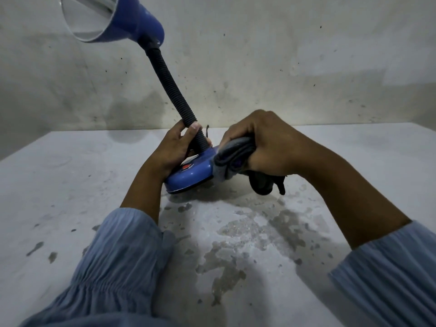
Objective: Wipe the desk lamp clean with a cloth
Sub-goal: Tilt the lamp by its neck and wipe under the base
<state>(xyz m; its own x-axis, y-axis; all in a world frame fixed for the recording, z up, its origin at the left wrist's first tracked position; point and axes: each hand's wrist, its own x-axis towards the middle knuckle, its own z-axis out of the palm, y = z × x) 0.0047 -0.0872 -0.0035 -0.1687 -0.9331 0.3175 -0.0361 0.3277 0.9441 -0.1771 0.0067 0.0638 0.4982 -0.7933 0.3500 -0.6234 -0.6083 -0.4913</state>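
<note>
**Cloth pressed to the tilted lamp base**

The blue desk lamp [151, 95] sits near the middle of the pale, stained counter [236, 244], its round base [188, 178] tipped so the near edge is raised. The left hand [172, 149] grips the bottom of the black ribbed neck [169, 86], fingers [192, 131] wrapped around it just above the base. The right hand [264, 147] is clenched on a bunched grey and dark cloth [233, 161], pressing it against the right side of the base; a dark end hangs below the hand. The shade [106, 17] leans up to the far left, before a speckled wall [306, 55]. Light blue sleeves [122, 256] cover both forearms.
</note>
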